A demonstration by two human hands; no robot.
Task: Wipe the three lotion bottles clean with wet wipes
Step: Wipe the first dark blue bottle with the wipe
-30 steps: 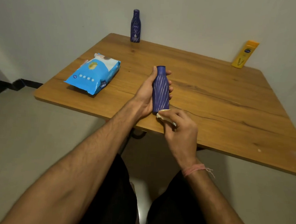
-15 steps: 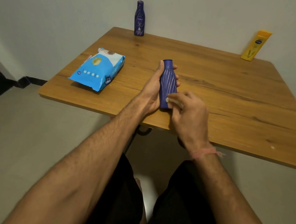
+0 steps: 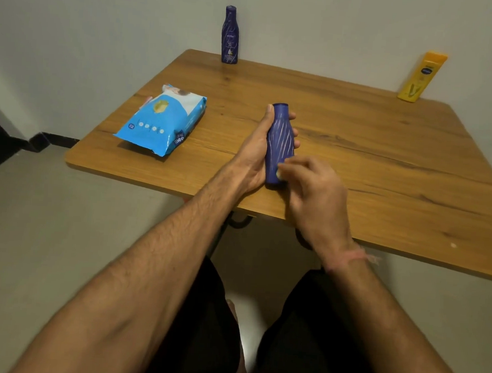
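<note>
My left hand [image 3: 253, 154] grips a dark blue lotion bottle [image 3: 280, 139] with pale stripes, held above the table's near edge with its cap pointing away from me. My right hand [image 3: 311, 188] pinches a small white wet wipe [image 3: 279, 175] against the lower part of that bottle; most of the wipe is hidden under the fingers. A second dark blue lotion bottle [image 3: 230, 35] stands upright at the table's far edge by the wall. A yellow lotion bottle [image 3: 422, 77] leans against the wall at the far right corner.
A blue pack of wet wipes [image 3: 163, 122] lies on the left part of the wooden table [image 3: 386, 155]. The wall runs right behind the table. My legs in dark trousers are below the near edge.
My right hand has slid the wipe from the bottle's base up along its lower side. The left hand keeps its hold on the bottle. The camera tilted slightly.
</note>
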